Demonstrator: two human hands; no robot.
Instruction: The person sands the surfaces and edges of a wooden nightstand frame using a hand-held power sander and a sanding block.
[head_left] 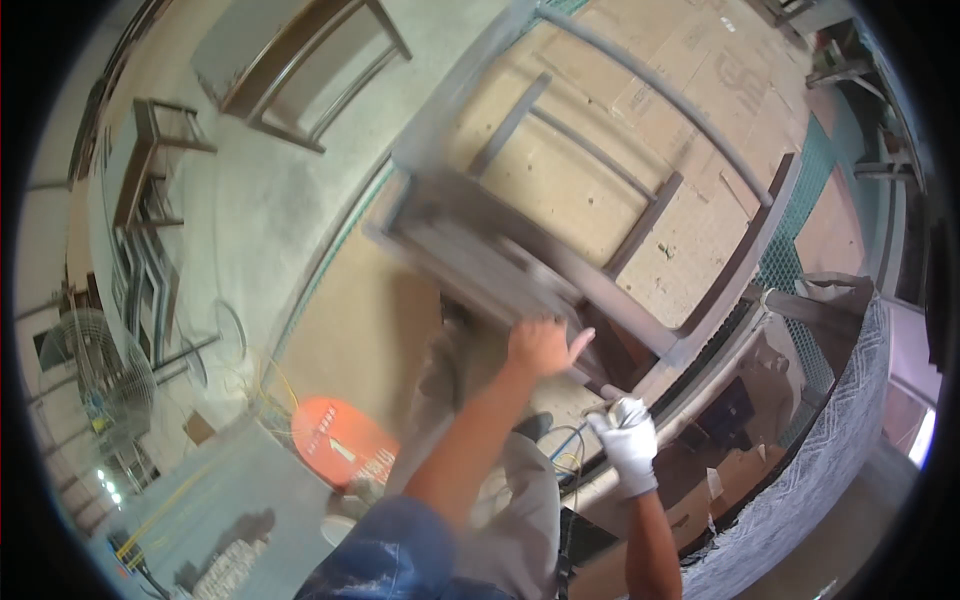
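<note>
A dark brown wooden chair frame [590,280] lies tipped over on the cardboard-covered work surface [700,80] in front of me, its near part blurred. My bare left hand [540,345] grips the near rail, thumb stretched out to the right and fingertips partly hidden. To the right, below the frame's near corner, my right hand [627,445] wears a white glove. Its fingers are closed around a small thing I cannot make out. A thin blue cord [568,445] hangs beside that hand.
An orange-red rounded panel [345,440] lies at lower left. Further left stand a wire-cage fan [105,365] and several dark wooden furniture frames [310,60]. At right, green mesh [800,220] edges the surface, above a bin with a pale wrapped rim [845,440] containing cardboard scraps.
</note>
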